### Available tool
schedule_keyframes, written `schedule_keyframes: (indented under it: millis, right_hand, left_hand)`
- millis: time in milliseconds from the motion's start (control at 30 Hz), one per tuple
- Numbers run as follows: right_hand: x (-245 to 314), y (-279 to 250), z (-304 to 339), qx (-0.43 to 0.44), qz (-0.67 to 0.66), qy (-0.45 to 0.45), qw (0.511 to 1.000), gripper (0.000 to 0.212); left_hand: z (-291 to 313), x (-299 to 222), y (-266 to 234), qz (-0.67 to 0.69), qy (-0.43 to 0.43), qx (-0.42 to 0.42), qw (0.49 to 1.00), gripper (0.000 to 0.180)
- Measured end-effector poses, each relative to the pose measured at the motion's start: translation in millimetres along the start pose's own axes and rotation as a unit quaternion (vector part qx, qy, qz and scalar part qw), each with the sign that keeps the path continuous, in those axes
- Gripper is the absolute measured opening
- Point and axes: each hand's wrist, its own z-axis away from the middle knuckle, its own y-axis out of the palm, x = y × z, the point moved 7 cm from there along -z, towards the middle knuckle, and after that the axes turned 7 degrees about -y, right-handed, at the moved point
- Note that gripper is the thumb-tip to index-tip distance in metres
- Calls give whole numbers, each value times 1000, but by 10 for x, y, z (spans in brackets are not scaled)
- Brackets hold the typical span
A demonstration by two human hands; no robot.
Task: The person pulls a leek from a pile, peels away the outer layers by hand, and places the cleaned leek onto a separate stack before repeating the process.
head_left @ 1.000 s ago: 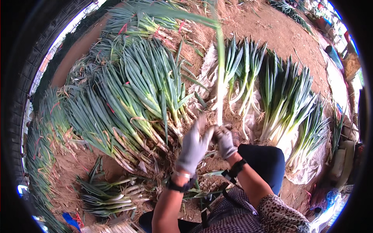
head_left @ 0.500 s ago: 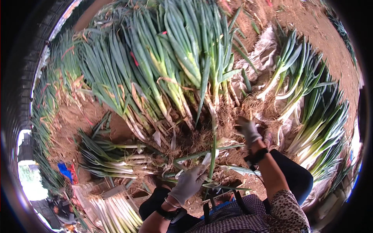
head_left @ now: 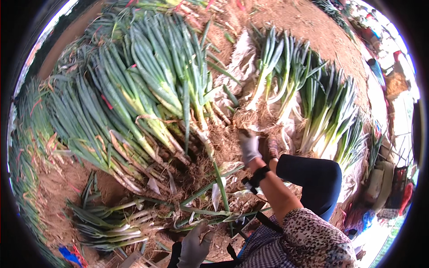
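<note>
My right hand, in a pale glove, reaches to the tangled roots of some green onions standing on a pale cloth. Its fingertips are dark and blurred against the roots and soil, so their grip cannot be made out. Low in the view, my gloved left hand is held before my lap, thumb and fingers apart, with nothing seen in it. Beyond it, loose green leaves and white peeled scraps lie on the ground.
A big heap of green onions leans at the far left, roots toward me. A smaller pile lies at the near left. More onions stand in a row on the right, by the pale sacking. My bent knee is at the right.
The view has swung to the right. My right hand has come closer to the onion roots. My left hand has drawn back from the upright green leaf and white scrap beside it.
</note>
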Motion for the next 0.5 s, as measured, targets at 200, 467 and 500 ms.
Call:
schedule_keyframes:
  millis: [200,467,500]
  right_hand:
    - [-323,-1468,-672,-228,-28,180,957,10]
    - [-71,-1683,-1174,-286,-188,124,931,15]
    - [-11,-1793,-1261,-276,-159,97,943,11]
  left_hand:
    - [-313,307,311,28,137,27,990,37]
    - [-920,1663,405,-174,33,-26,984,34]
    - [-941,1474,417,-239,105,-60,963,36]
